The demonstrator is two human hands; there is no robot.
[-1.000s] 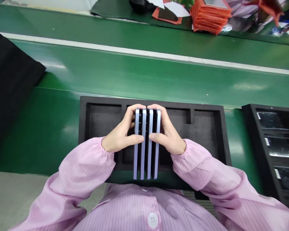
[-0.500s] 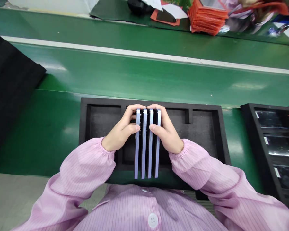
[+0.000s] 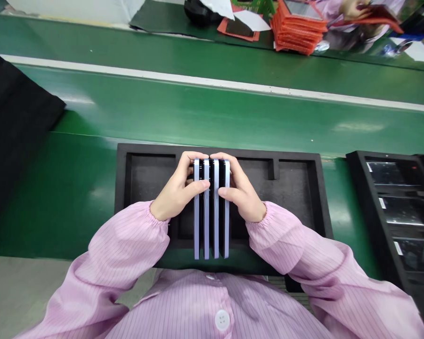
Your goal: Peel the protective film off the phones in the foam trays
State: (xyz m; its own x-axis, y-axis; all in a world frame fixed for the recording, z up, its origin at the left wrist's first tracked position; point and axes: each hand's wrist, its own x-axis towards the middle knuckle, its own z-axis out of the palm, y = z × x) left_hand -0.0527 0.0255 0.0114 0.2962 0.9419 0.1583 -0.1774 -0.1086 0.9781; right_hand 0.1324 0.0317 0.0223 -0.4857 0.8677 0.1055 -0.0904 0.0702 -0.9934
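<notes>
Several smartphones point(image 3: 206, 216) with pale blue-violet edges stand side by side on their long edges, held as one row between my two hands. From the left, my left hand point(image 3: 176, 190) closes round the row, its thumb lying across the upper edges of the two left phones. My right hand point(image 3: 242, 190) grips the opposite side, with its thumb on the right phones. The fingers of both hands curl over the far ends and are partly hidden. Beneath the phones lies a black foam tray point(image 3: 297, 188) with recessed compartments; the near ends of the phones reach past its front edge.
On the right, another black tray point(image 3: 362, 197) holds several dark-screened devices point(image 3: 408, 212). A black slab point(image 3: 17, 122) stands at the left. Across the green bench point(image 3: 198, 117), a stack of orange-red sleeves point(image 3: 298, 30) lies near another person's hand point(image 3: 353, 8).
Both hands and the phones have shifted slightly left in view. My left thumb has slid right onto the second phone's edge. The other person's hand at the far side has moved.
</notes>
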